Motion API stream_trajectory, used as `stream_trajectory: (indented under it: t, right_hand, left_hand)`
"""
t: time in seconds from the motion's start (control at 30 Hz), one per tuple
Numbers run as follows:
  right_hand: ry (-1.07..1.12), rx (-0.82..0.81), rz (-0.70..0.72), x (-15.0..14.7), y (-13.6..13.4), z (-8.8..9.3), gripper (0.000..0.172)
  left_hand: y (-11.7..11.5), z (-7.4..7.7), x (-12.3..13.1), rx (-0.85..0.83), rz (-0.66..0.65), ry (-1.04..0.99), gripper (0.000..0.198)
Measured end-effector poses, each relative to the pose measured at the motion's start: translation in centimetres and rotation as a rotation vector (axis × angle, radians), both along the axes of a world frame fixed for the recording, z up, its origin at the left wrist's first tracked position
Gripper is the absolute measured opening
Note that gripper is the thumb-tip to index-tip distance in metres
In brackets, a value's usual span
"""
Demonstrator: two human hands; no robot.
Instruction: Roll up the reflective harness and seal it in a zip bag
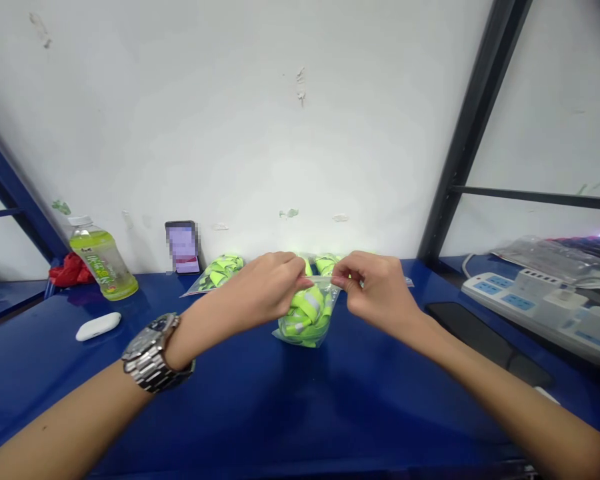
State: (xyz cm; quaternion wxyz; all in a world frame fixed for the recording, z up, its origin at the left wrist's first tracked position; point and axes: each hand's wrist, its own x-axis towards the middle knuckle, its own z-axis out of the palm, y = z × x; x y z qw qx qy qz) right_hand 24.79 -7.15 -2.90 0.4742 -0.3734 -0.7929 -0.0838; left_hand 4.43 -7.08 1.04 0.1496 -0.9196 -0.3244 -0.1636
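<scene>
Between my two hands hangs a clear zip bag point(309, 321) filled with folded neon-yellow fabric that has pale reflective strips. My left hand point(276, 283) pinches the bag's top edge on the left, a metal watch point(153, 353) on its wrist. At the top right corner, the thumb and fingers of my right hand point(370, 283) are closed on the same edge. Behind them, along the wall, lie more bags of the same fabric, one bag point(225, 270) showing at the left and another bag point(327, 263) partly hidden by my hands.
On the blue table point(280, 413) at the left are a drink bottle point(105, 260), a white earbud case point(99, 327), a red bundle point(73, 271) and a phone point(184, 247) leaning on the wall. Power strips point(525, 300) and a dark phone point(485, 340) lie at the right.
</scene>
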Motion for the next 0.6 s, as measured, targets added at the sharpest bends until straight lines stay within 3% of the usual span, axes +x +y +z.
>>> stream_trajectory:
  t: [0.1,0.27,0.43,0.6]
  right_hand:
    - [-0.004,-0.033,0.02,0.4,-0.1,0.1,0.015]
    - [-0.079,-0.082,0.092,-0.2,-0.8,0.6,0.009]
    - [-0.152,-0.094,0.128,-1.1,-0.4,0.6,0.006]
    - [-0.062,0.027,0.069,-1.4,0.0,-0.2,0.02]
  left_hand:
    - [-0.1,0.4,-0.8,-0.075,0.017,0.034,0.017]
    - [0.1,-1.1,-0.4,0.169,0.059,0.055,0.021]
    - [0.3,-2.3,0.4,0.333,-0.009,0.06,0.023]
    - [-0.4,-1.5,-0.1,0.173,-0.057,0.01,0.017]
